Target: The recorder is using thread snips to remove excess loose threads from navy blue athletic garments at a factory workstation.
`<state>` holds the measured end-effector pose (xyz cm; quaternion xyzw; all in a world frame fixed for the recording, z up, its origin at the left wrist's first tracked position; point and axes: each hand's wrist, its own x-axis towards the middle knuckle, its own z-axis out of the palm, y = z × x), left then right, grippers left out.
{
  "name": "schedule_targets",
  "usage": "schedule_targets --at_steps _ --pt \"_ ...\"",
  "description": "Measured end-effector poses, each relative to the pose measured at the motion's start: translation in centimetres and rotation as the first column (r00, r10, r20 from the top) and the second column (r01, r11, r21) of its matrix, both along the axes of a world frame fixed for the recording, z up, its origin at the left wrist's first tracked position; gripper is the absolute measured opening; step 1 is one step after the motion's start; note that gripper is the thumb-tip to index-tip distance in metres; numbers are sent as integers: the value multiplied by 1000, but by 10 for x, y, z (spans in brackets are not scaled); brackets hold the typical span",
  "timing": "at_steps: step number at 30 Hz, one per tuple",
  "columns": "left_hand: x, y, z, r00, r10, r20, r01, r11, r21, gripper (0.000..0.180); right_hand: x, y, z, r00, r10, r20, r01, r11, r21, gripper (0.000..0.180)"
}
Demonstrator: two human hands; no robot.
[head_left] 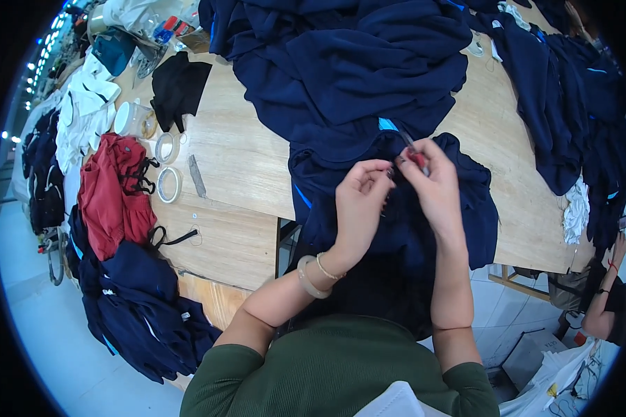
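Note:
In front of my chest, both hands are raised over a navy garment (pixel 320 177) that hangs off the near edge of the table. My right hand (pixel 438 187) grips a small cutting tool, which looks like thread snips (pixel 415 156), with red on its handle and a narrow dark blade pointing away from me. Close beside it, the left hand (pixel 360 201) is closed in a pinch. What sits between those fingertips is too small to make out. A light-blue patch (pixel 388 124) shows on the navy cloth just beyond the tool.
A large heap of navy garments (pixel 348 62) covers the far table (pixel 240 146). To the left lie tape rolls (pixel 168 185), a grey strip (pixel 197 176), black cloth (pixel 177 83) and red garments (pixel 115 194). More navy garments (pixel 556 104) drape at right, where another person's arm (pixel 605 285) shows.

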<state>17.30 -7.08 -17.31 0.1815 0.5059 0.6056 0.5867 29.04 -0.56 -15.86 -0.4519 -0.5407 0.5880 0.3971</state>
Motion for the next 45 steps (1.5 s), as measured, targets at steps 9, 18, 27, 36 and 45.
schedule_targets --at_steps 9,18,27,36,45 --pt "-35 35 -4 167 250 -954 251 925 286 25 26 3 30 978 -121 171 115 992 48 20" --pt "-49 47 -14 257 306 -917 207 909 362 1 20 2 7 966 -131 224 77 969 235 23" --pt "-53 50 -16 434 124 -892 119 974 193 6 -13 -3 -19 897 -198 394 -71 816 574 20" --pt "-52 54 -10 309 210 -928 199 939 279 7 -22 3 -16 878 -201 435 -136 767 627 20" --pt "-46 28 6 548 278 -789 62 927 371 8 -11 10 -16 977 -141 163 74 931 359 15"
